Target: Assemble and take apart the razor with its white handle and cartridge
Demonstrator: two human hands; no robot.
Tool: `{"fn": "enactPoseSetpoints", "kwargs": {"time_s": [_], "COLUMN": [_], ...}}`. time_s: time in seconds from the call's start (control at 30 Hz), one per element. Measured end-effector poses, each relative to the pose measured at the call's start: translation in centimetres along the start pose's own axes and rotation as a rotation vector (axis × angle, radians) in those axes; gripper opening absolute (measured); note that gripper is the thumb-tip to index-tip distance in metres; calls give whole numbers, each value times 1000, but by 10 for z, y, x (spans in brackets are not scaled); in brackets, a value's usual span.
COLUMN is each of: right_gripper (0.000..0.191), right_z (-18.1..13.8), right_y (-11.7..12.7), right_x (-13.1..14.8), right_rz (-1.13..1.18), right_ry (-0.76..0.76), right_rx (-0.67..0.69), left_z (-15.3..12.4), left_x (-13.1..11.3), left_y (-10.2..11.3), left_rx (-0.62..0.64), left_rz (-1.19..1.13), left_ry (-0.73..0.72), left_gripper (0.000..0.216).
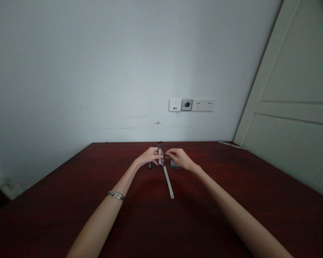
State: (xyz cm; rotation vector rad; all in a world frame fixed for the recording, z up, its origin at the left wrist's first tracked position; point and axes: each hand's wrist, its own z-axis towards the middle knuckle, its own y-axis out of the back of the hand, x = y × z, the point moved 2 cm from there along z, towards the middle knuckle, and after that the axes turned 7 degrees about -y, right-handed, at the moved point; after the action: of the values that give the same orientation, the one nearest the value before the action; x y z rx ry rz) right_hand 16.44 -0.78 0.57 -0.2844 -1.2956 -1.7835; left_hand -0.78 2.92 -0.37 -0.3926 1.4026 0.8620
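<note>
My left hand (151, 156) is closed around a slim tool with a pale grey-white handle (159, 157) and a dark metallic head pointing away from me. My right hand (179, 157) pinches a small dark piece (165, 156) right beside that handle; its exact kind is too small to tell. A long flat white bar (168, 182), with a hole at its near end, reaches from under the hands toward me. By my left fingers lies a small dark green item (150, 166). A small printed box (174, 165) sits just below my right hand.
The dark red-brown wooden table (70, 200) meets a white wall at the back. Wall sockets (204, 105) are mounted above its far edge. A pale panelled door (293, 107) stands on the right, with a thin pale strip (231, 145) at the table's far right edge.
</note>
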Motion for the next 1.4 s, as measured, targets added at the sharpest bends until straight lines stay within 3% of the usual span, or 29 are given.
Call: {"fn": "enactPoseSetpoints", "kwargs": {"time_s": [0.43, 1.0, 1.1, 1.4], "right_gripper": [26, 26, 30, 41], "right_z": [-1, -4, -2, 10], "right_y": [9, 9, 13, 14], "right_x": [-11, -8, -15, -29], "right_rz": [164, 231, 284, 504], "right_ry": [-28, -82, -131, -216], "right_rx": [0, -84, -128, -195], "left_z": [0, -4, -5, -6], "left_x": [0, -5, -8, -10], "left_y": [3, 6, 9, 11], "left_rx": [-92, -96, -180, -603], "left_rz": [-15, -51, -10, 93], "left_ry": [-53, -55, -71, -118], "left_gripper": [28, 31, 28, 22]}}
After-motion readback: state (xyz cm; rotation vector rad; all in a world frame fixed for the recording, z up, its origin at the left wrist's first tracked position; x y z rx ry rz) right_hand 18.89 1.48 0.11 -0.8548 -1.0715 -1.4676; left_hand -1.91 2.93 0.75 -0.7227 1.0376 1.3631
